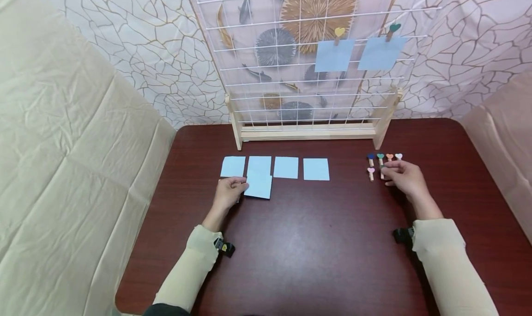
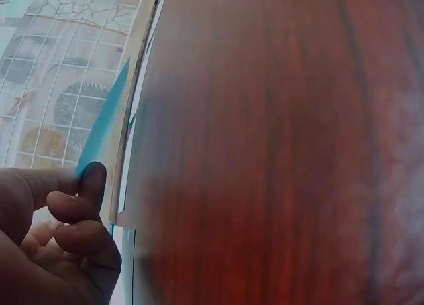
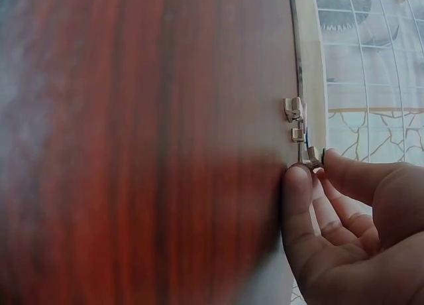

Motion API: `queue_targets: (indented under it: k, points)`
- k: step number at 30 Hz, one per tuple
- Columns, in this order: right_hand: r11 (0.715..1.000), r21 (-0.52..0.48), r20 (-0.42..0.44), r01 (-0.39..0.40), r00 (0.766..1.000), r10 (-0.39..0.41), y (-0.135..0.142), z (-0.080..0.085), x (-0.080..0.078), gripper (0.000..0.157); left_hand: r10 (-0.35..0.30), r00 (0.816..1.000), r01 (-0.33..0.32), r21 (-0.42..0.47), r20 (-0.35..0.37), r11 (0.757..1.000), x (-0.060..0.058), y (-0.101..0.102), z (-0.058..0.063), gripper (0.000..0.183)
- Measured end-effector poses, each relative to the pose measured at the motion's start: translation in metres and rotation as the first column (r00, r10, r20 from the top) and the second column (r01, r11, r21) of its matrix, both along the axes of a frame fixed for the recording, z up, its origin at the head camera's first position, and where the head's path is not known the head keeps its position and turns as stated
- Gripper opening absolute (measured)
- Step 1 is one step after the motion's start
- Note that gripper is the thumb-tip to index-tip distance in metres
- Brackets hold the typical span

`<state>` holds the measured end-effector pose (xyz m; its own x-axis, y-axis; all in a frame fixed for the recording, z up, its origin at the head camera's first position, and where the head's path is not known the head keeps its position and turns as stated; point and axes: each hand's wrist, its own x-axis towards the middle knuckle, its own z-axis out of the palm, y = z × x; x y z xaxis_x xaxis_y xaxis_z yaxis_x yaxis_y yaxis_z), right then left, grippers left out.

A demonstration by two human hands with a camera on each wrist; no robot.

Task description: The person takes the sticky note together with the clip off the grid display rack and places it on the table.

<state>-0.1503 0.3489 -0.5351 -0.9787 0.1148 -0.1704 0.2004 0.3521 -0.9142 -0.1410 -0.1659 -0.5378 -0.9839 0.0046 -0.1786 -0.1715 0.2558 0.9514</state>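
My left hand [image 1: 227, 192] pinches a light blue paper square [image 1: 258, 185] by its left edge, between thumb and fingers. In the left wrist view this square [image 2: 106, 122] is seen nearly edge-on, tilted up from the table. The held square overlaps one paper of a row behind it, with a paper square [image 1: 286, 167] just to its right. On the right, my right hand [image 1: 405, 179] pinches a small wooden clothespin [image 3: 313, 158] between thumb and forefinger; its green top is partly covered. A pink-heart clothespin [image 1: 371, 173] lies just left of those fingertips.
A white wire grid rack [image 1: 307, 94] on a wooden stand [image 1: 307, 134] stands at the table's back. Two blue papers hang high on it, under a yellow-heart clip [image 1: 339, 32] and a green-heart clip [image 1: 393, 28]. Behind the right hand lie several heart clothespins, including an orange one [image 1: 389, 157].
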Motion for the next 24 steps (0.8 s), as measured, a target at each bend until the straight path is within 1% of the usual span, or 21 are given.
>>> queue_targets:
  k: [3, 5, 10, 13, 17, 21, 24]
  points:
    - [0.999, 0.04, 0.011, -0.006, 1.0, 0.005, -0.0006, 0.0025, 0.0001, 0.04, -0.026, 1.0, 0.026, 0.026, 0.009, 0.999, 0.0006, -0.0011, -0.0006, 0.034]
    - [0.998, 0.057, 0.019, -0.006, 1.0, 0.005, -0.0009, 0.0037, -0.0001, 0.04, -0.035, 0.999, 0.035, 0.028, 0.005, 0.999, 0.0011, -0.0017, -0.001, 0.034]
    - [0.997, 0.076, 0.032, -0.005, 0.999, 0.003, -0.0003, 0.0034, -0.0014, 0.04, -0.023, 1.0, 0.023, 0.014, 0.007, 1.0, 0.0012, -0.0012, -0.0024, 0.023]
    - [0.996, 0.093, 0.037, 0.0, 0.999, -0.003, -0.0005, 0.0026, -0.0021, 0.04, -0.007, 1.0, 0.008, -0.016, 0.026, 1.0, 0.0009, -0.0004, -0.0033, 0.018]
    - [0.992, 0.128, 0.044, 0.004, 0.999, -0.01, -0.0013, 0.0031, -0.0029, 0.039, -0.001, 0.999, 0.003, -0.061, 0.037, 0.998, 0.0012, 0.0005, -0.0042, 0.018]
    - [0.99, 0.144, 0.05, -0.005, 0.999, -0.002, -0.0016, 0.0033, -0.0036, 0.04, -0.033, 0.999, 0.036, -0.121, 0.027, 0.992, 0.002, 0.0007, -0.0027, 0.019]
    - [0.991, 0.131, 0.049, -0.011, 0.999, 0.005, -0.0012, 0.0027, -0.0043, 0.04, -0.076, 0.996, 0.082, -0.167, 0.041, 0.983, 0.0029, 0.0001, -0.0012, 0.021]
